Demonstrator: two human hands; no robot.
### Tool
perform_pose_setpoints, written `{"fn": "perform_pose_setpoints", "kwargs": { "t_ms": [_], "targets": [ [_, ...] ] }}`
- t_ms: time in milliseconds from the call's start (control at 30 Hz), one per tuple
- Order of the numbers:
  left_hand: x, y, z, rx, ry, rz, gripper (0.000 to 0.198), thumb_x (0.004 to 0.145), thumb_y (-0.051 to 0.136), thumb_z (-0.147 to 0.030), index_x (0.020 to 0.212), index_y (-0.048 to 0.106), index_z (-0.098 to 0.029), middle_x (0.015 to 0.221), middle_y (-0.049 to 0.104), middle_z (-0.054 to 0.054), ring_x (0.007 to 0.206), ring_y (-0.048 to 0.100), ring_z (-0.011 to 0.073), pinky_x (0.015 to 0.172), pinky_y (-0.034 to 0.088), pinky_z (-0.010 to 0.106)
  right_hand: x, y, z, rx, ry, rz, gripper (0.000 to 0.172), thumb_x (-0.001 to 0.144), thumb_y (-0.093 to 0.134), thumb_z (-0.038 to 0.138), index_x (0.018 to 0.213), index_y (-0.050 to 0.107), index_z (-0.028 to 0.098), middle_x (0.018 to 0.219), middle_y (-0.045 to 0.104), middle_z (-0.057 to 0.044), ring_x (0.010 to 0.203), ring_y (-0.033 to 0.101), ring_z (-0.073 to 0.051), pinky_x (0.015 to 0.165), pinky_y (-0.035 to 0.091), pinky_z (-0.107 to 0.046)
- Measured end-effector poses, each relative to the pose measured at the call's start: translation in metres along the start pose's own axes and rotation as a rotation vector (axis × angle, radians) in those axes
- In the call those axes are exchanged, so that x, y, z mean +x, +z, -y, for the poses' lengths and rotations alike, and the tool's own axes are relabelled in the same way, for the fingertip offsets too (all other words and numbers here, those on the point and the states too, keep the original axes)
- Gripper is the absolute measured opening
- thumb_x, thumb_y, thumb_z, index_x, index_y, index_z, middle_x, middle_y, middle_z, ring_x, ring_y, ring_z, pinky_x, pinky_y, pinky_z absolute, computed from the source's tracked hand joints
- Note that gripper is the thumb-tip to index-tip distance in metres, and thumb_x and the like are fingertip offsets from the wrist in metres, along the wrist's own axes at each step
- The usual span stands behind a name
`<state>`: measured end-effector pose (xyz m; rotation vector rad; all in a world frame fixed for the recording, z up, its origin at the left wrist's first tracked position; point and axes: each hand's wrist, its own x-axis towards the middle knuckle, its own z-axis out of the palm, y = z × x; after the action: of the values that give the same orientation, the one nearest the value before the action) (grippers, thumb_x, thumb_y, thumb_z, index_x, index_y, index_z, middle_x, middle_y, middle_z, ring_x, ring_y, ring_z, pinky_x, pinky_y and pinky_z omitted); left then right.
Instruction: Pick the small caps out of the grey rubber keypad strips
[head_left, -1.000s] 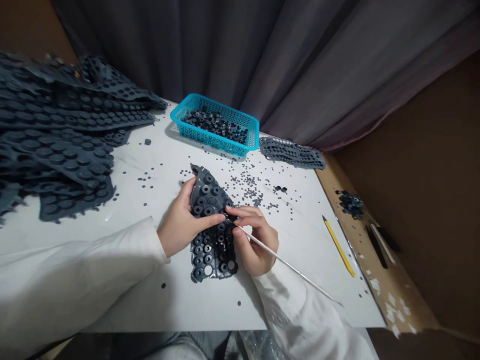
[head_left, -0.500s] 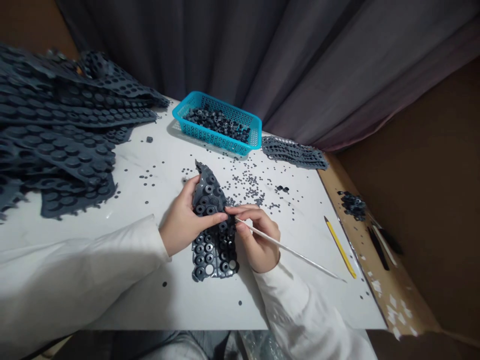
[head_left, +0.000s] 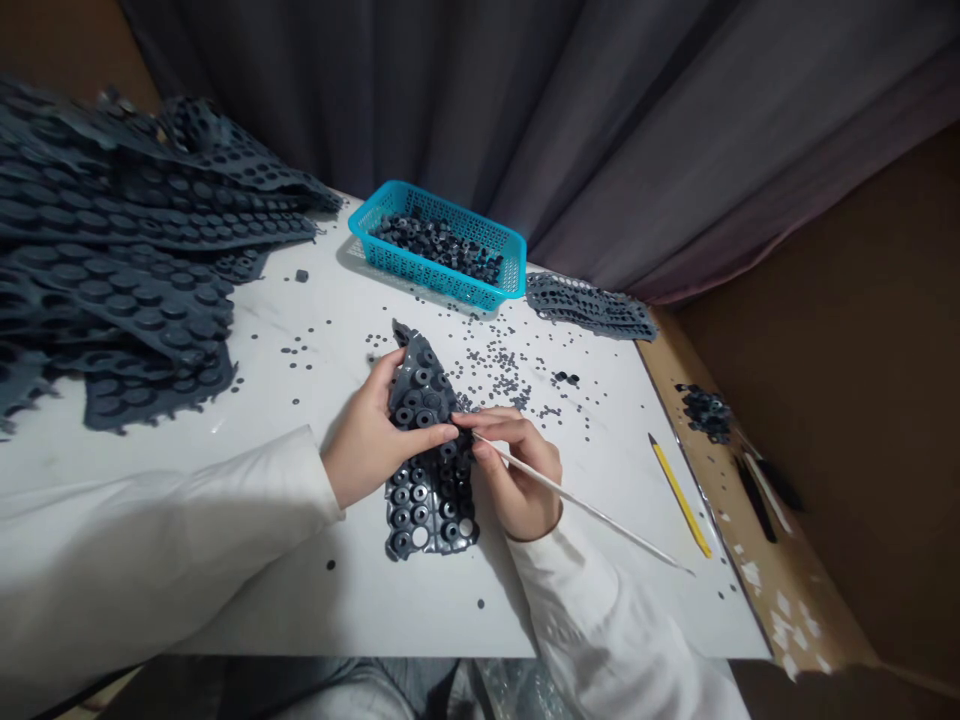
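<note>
A dark rubber sheet (head_left: 427, 490) studded with small rings lies on the white table (head_left: 300, 330) in front of me. My left hand (head_left: 367, 440) grips its left edge, thumb pressed on top near the middle. My right hand (head_left: 517, 470) is closed around a thin white stick (head_left: 592, 505), with the fingertips pinched against the sheet's right edge beside the left thumb. The stick trails away to the right over the table.
A blue basket (head_left: 439, 240) of black rings stands at the back. Stacked rubber sheets (head_left: 112, 260) fill the left side, and another sheet (head_left: 589, 305) lies right of the basket. Small punched bits (head_left: 499, 365) litter the table. A yellow pencil (head_left: 679, 495) lies near the right edge.
The view has shifted slightly. Both hands stay on the sheet, and the stick has swung a little flatter.
</note>
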<state>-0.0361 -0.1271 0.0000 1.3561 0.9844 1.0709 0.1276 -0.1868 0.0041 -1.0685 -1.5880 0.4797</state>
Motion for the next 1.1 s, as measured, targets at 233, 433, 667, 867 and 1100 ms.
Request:
{"fn": "perform_pose_setpoints", "kwargs": {
  "t_ms": [233, 433, 667, 867, 1100],
  "targets": [
    [0.0000, -0.0006, 0.0022, 0.019, 0.013, -0.007, 0.075, 0.062, 0.084, -0.032, 0.126, 0.045, -0.021, 0.118, 0.063, 0.007, 0.118, 0.057, 0.0316, 0.099, 0.048, 0.044, 0.0002, -0.0025, -0.0029, -0.048, -0.096, 0.039, 0.007, 0.091, 0.057, 0.021, 0.096, 0.059, 0.025, 0.104, 0.075, -0.009, 0.095, 0.068, -0.022, 0.083, 0.055, -0.046],
    [0.0008, -0.0011, 0.0048, 0.022, 0.006, -0.001, 0.076, 0.063, 0.084, -0.031, 0.126, 0.044, -0.020, 0.120, 0.062, 0.008, 0.118, 0.057, 0.0316, 0.100, 0.047, 0.045, 0.0023, -0.0035, -0.0024, -0.091, -0.146, 0.064, 0.010, 0.090, 0.057, 0.018, 0.097, 0.060, 0.025, 0.103, 0.075, -0.009, 0.091, 0.069, -0.021, 0.082, 0.055, -0.044],
    [0.0017, -0.0010, 0.0042, 0.020, -0.011, -0.003, 0.076, 0.063, 0.084, -0.032, 0.126, 0.043, -0.021, 0.119, 0.062, 0.009, 0.116, 0.058, 0.0312, 0.101, 0.045, 0.047, 0.0017, -0.0036, -0.0019, -0.128, -0.143, 0.079, 0.009, 0.092, 0.055, 0.020, 0.099, 0.059, 0.025, 0.105, 0.074, -0.009, 0.093, 0.070, -0.021, 0.078, 0.058, -0.041],
    [0.0000, -0.0001, 0.0069, 0.035, -0.008, 0.019, 0.075, 0.063, 0.084, -0.033, 0.126, 0.044, -0.021, 0.118, 0.062, 0.008, 0.112, 0.059, 0.0302, 0.098, 0.047, 0.046, -0.0019, -0.0026, -0.0042, -0.124, -0.078, 0.026, 0.009, 0.092, 0.055, 0.020, 0.099, 0.059, 0.024, 0.108, 0.074, -0.009, 0.095, 0.071, -0.020, 0.078, 0.059, -0.040],
    [-0.0003, 0.0007, 0.0067, -0.004, -0.001, 0.007, 0.075, 0.063, 0.083, -0.029, 0.127, 0.043, -0.023, 0.118, 0.063, 0.006, 0.115, 0.059, 0.0291, 0.097, 0.051, 0.042, -0.0047, -0.0007, -0.0078, 0.076, 0.114, -0.068, 0.003, 0.091, 0.058, 0.024, 0.093, 0.060, 0.023, 0.105, 0.074, -0.008, 0.092, 0.072, -0.020, 0.075, 0.060, -0.036]
  ]
}}
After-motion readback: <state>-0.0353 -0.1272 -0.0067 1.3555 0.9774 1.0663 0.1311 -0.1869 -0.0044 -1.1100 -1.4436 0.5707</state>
